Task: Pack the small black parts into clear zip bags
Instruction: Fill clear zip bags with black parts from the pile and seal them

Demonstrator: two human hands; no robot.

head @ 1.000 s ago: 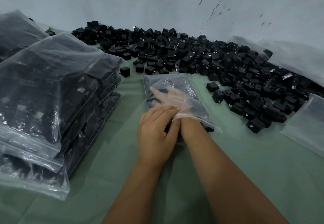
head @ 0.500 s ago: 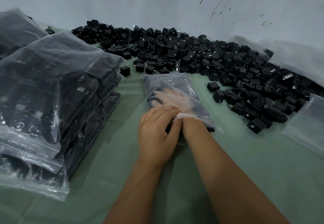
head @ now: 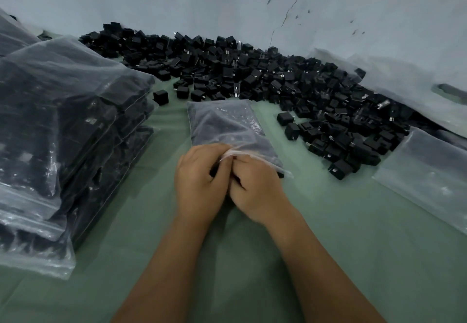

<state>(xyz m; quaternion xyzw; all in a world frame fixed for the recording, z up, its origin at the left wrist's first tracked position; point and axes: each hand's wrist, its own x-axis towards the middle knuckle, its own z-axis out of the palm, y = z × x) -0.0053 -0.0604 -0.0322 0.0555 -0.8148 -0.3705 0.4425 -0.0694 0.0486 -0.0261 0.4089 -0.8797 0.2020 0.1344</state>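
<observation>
- I see the clear zip bag (head: pixel 227 125), filled with dark black parts, lying flat on the green table (head: pixel 341 234).
- My right hand (head: pixel 255 183), inside the bag a second ago, is now out.
- Both my left hand (head: pixel 199 183) and the right pinch the bag's near mouth edge, fingers (head: pixel 228 164) curled.

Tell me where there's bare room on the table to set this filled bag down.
Bare green cloth lies between the hands' bag and the empty bags at right, and nearer you. Crowded: stacked filled bags at left, loose black parts behind.
</observation>
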